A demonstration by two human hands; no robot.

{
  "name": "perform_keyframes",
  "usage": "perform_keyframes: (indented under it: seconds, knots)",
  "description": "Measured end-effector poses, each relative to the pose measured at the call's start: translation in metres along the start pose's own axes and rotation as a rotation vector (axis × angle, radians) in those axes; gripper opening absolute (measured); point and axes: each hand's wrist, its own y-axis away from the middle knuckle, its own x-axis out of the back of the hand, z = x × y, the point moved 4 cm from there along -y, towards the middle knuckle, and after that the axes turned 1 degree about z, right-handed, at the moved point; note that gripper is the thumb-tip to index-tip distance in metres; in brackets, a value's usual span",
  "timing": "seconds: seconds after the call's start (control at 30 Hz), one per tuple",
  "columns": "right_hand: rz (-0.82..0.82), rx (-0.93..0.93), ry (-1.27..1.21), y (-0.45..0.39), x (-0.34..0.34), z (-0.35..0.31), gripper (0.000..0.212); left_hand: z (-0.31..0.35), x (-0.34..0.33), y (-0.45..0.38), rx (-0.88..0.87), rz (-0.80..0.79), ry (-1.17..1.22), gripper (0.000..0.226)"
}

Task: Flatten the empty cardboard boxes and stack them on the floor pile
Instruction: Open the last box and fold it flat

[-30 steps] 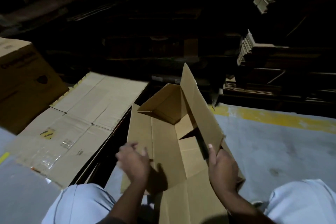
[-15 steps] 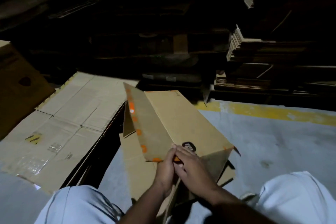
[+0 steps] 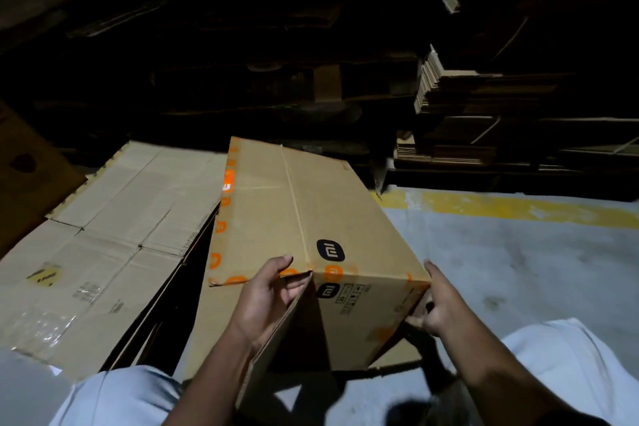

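A brown cardboard box (image 3: 311, 211) with orange tape and a dark logo stands in front of me on the grey floor, partly collapsed, its long side facing up. My left hand (image 3: 268, 294) grips the near top edge at a flap corner, thumb on top. My right hand (image 3: 437, 308) holds the box's near right corner, fingers spread against the end panel. To the left lies the floor pile of flattened boxes (image 3: 103, 239), a wide flat sheet on top.
An upright brown box (image 3: 24, 166) stands at far left. Stacks of flattened cardboard (image 3: 484, 121) fill the dark shelves at back right. A yellow floor line (image 3: 518, 207) runs along them. My knees in light trousers (image 3: 570, 367) frame the bottom.
The box was open with its inside showing a second ago; it has since been turned over and folded. My hands moved from the middle edge out to the near corners.
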Motion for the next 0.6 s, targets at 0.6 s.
perform_keyframes:
  seconds: [0.6]
  knots:
    - [0.336,0.474,0.165,-0.035,0.009,0.001,0.030,-0.057,0.168,-0.068,0.110,0.994,-0.726,0.071]
